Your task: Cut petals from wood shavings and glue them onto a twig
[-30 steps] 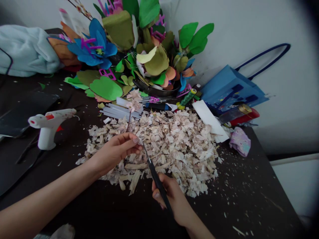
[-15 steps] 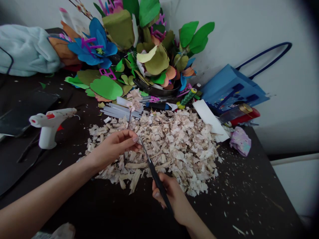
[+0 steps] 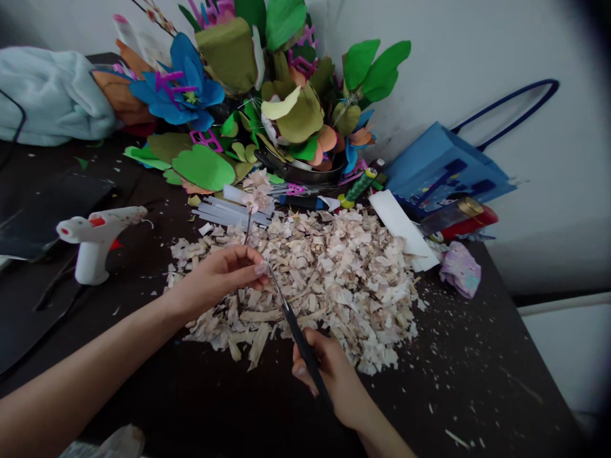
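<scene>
My left hand [image 3: 229, 277] has its fingers pinched together over a pile of pale shreds [image 3: 334, 273]. It holds a thin brown stem topped by a pale pink blossom [image 3: 258, 191]; the stem passes behind the fingers. A small pale bit shows at the fingertips, too small to name. My right hand [image 3: 324, 372] is closed round long black tweezers [image 3: 305, 350]. Their thin metal tip meets the fingertips of my left hand. Glue sticks [image 3: 224, 213] lie just behind the blossom.
A white glue gun [image 3: 93, 245] stands at left. Felt flowers and leaves [image 3: 205, 168] crowd the back around a dark pan [image 3: 296, 172]. At right are a white block [image 3: 405, 232], a blue bag [image 3: 449, 165] and a crumpled purple wrapper [image 3: 461, 270]. Green thread [image 3: 360, 184] stands behind the pile.
Both hands keep nearly the same place and hold. My left thumb and fingertips have turned slightly at the tweezers' tip.
</scene>
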Demonstrator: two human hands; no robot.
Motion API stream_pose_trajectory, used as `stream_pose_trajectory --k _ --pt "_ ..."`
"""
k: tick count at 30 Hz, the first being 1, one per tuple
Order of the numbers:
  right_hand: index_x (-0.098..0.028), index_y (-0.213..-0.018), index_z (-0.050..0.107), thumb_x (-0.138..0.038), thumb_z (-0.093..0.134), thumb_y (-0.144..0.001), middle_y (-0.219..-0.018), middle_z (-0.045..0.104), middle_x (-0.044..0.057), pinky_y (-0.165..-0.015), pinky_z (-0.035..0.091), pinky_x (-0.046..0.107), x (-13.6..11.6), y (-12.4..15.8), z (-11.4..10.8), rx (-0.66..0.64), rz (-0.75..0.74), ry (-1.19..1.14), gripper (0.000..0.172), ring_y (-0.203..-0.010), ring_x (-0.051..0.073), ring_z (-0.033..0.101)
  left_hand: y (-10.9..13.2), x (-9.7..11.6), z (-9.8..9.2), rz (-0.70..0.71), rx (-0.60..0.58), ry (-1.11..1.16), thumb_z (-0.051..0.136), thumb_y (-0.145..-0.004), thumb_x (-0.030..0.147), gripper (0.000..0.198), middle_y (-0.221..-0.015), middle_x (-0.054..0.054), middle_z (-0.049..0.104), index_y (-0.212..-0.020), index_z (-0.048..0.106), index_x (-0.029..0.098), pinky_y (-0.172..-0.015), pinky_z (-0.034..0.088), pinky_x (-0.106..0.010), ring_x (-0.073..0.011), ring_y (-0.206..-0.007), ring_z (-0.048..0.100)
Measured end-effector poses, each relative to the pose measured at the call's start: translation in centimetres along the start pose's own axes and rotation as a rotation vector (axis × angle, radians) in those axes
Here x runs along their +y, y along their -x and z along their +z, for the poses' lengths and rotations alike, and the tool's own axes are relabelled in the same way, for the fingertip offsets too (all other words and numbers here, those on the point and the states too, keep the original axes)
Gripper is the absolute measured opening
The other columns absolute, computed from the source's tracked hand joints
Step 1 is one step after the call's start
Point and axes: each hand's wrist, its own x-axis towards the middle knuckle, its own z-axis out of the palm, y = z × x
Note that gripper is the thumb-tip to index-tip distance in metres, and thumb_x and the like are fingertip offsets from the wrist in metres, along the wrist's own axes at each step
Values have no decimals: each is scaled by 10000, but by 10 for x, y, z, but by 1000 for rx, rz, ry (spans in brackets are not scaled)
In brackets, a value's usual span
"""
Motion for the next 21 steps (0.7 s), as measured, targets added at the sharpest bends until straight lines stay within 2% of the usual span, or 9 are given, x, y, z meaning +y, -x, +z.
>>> stream_pose_trajectory --k 7,14,21 --pt "-201 -711 505 -528 666 -790 -583 508 -35 -479 356 216 0 0 -1 15 3 64 373 -501 109 465 1 0 2 -17 -12 -18 738 -775 311 162 -757 -34 717 -757 642 183 -667 515 -243 -139 -707 649" --pt "-179 -812 538 -655 565 -819 -578 487 -31 -475 354 219 -5 1 -4 -116 -81 86 476 -493 105 446 1 4 2 -8 -29 -47 725 -782 318 148 -744 -37 715 -756 653 192 -667 524 -246 -149 -708 655" --pt "-165 -797 532 -696 557 -799 -553 437 -52 -446 293 208 -4 2 -5 -145 -87 -11 532 -457 82 390 0 6 -2 -18 -71 -80 722 -785 308 140 -763 -46 723 -763 667 181 -675 534 -239 -150 -717 665"
